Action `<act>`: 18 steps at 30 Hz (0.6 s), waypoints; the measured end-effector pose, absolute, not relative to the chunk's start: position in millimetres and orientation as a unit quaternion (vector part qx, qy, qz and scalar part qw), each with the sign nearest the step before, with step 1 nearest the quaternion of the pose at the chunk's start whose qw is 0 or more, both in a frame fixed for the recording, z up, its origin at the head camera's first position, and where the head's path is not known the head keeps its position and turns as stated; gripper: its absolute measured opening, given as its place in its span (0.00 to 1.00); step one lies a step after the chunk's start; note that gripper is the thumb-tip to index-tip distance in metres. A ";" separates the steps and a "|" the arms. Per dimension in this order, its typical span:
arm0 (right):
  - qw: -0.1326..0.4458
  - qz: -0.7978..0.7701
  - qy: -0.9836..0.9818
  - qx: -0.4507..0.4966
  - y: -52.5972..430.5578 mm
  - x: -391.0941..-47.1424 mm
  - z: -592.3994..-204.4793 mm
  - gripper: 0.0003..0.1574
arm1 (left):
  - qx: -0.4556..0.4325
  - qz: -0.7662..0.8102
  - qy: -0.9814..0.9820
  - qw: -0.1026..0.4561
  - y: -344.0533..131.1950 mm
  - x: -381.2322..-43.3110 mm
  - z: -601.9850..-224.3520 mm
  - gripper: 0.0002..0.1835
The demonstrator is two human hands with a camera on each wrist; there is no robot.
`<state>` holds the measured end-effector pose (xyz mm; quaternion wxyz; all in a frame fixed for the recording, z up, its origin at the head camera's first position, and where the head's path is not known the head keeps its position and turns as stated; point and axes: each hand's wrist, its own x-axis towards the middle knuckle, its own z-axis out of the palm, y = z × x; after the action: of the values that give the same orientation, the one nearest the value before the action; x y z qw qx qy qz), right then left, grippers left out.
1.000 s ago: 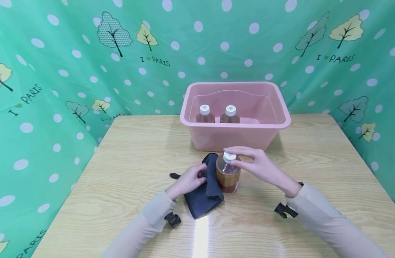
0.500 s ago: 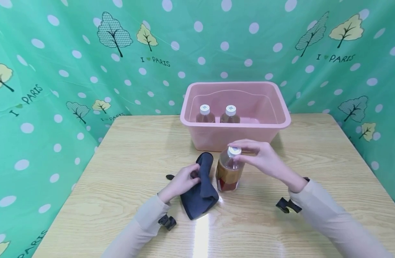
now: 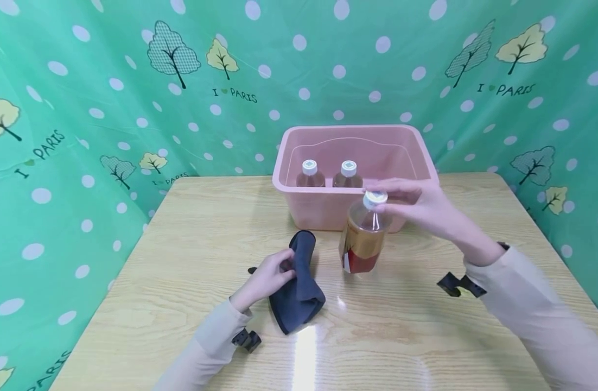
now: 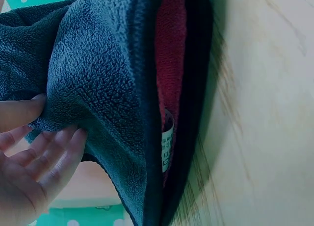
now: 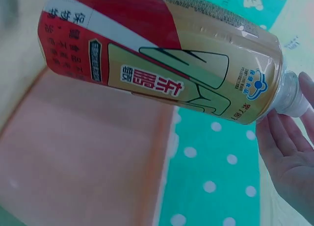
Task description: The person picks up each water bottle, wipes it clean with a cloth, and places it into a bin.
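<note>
My right hand (image 3: 421, 205) grips a drink bottle (image 3: 364, 241) by its white cap and neck. The bottle hangs slightly tilted above the table, before the pink bin's front wall. Its gold and red label (image 5: 162, 54) shows in the right wrist view. To the left, my left hand (image 3: 269, 276) pinches a dark grey towel (image 3: 299, 296) that lies partly bunched on the table. In the left wrist view, thumb and fingers hold a fold of that towel (image 4: 98, 64), and a red underside with a small white tag (image 4: 167, 142) peeks out at its edge.
The pink bin (image 3: 318, 209) stands at the back of the wooden table (image 3: 191, 233). Inside it, on the left and in the middle, are two white-capped bottles, one left (image 3: 310, 176) and one right (image 3: 348, 176). A green polka-dot curtain (image 3: 289, 60) hangs behind.
My right hand has raised the bottle off the table and carried it right and toward the bin, away from the towel. My left hand has shifted slightly left with the towel.
</note>
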<state>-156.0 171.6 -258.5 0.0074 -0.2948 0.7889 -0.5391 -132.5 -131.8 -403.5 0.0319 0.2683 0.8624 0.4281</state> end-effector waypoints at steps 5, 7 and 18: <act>-0.001 -0.503 0.822 -0.267 181.1 -159.8 -234.6 0.22 | 0.263 0.430 0.863 0.027 -135.0 -131.5 -403.9 0.09; 0.005 -0.494 0.834 -0.244 184.7 -161.0 -225.2 0.22 | 0.263 0.430 0.863 0.025 -136.3 -131.3 -404.0 0.09; 0.015 -0.499 0.848 -0.177 204.4 -174.8 -181.8 0.24 | 0.258 0.426 0.867 0.026 -143.1 -129.2 -401.0 0.09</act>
<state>-174.8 204.4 -181.8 0.0149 -0.1770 0.8483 -0.4988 -129.2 -143.1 -401.0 0.0259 0.2578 0.8668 0.4260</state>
